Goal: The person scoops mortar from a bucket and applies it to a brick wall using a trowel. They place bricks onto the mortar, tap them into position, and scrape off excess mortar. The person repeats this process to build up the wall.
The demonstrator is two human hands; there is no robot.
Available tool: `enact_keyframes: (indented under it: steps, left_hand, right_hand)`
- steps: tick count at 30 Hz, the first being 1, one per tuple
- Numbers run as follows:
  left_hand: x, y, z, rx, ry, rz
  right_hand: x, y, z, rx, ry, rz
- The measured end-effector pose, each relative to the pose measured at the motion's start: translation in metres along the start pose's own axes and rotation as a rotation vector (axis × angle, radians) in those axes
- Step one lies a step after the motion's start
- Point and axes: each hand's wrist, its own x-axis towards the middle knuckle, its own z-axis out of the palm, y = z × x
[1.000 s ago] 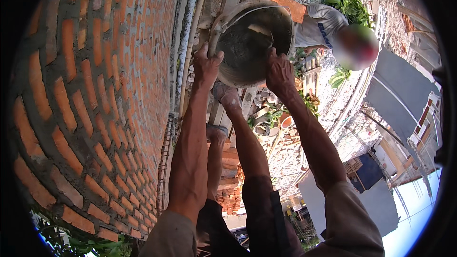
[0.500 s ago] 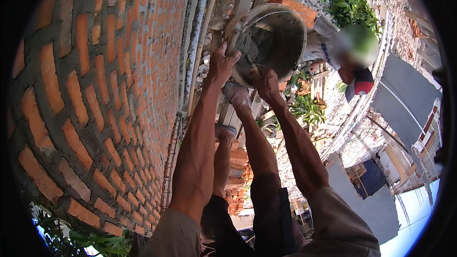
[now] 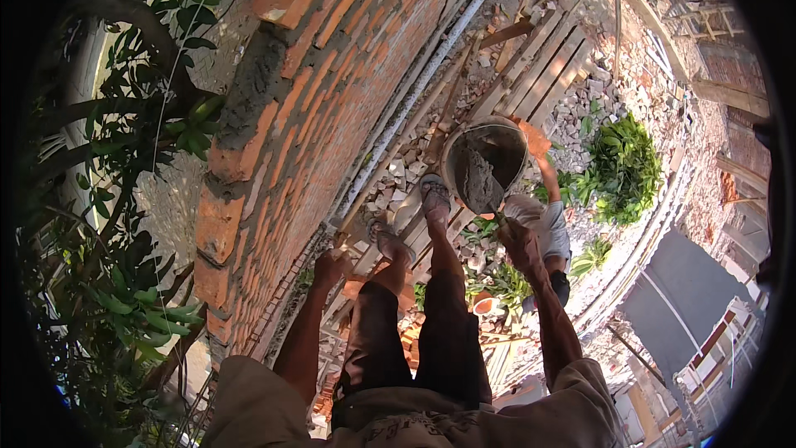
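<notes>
The brick wall (image 3: 332, 75) shuts off the left half of the frame, its rough mortared edge running down from the upper left. A pale pipe (image 3: 398, 122) follows its foot. Right of that, planks (image 3: 541, 66) and rubble give the footing, and the person's feet (image 3: 434, 197) take up the middle. The bucket (image 3: 446, 162) sits just above and right of centre, with a brick (image 3: 535, 139) at its right rim and a co-worker's arm (image 3: 549, 180) close by, so there's little room on that side.

The right forearm slopes up from the lower right; the right hand (image 3: 520, 247) has its fingers wrapped round the handle of a trowel (image 3: 481, 189), whose mortar-laden blade is over the bucket's mouth. The left hand (image 3: 332, 267) is low beside the wall, left of centre, fingers seemingly curled; I can't tell whether they grip anything. Lettering crosses the person's shirt (image 3: 365, 406) at the lower edge.
</notes>
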Motion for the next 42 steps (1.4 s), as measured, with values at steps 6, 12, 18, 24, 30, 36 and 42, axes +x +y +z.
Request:
enact_keyframes:
  steps: [6, 12, 18, 24, 30, 36, 42]
  left_hand:
    - [-0.138, -0.116, -0.009, -0.052, 0.071, -0.319]
    - [-0.228, -0.138, 0.045, -0.664, 0.144, -0.388]
    - [-0.292, -0.135, 0.109, -1.105, 0.155, -0.437]
    - [-0.333, -0.124, 0.134, -1.704, 0.064, -0.397]
    - [-0.356, -0.096, 0.158, -1.329, 0.257, -0.515]
    - [-0.332, -0.117, 0.172, -0.558, 0.324, -0.078]
    - [-0.333, -0.109, 0.102, -1.711, 0.226, -0.252]
  right_hand:
    - [0.04, -0.114, -0.021, 0.388, -0.448, -0.437]
    - [0.122, -0.289, 0.003, -0.406, -0.59, -0.821]
    - [0.162, -0.418, 0.061, -0.892, -0.089, -1.594]
    - [0.173, -0.42, 0.083, -1.384, -0.025, -1.635]
    - [0.14, -0.401, 0.013, -1.143, 0.072, -1.427]
    - [0.053, -0.402, 0.044, -0.845, 0.019, -0.911]
    - [0.018, -0.415, 0.089, -0.914, -0.079, -0.855]
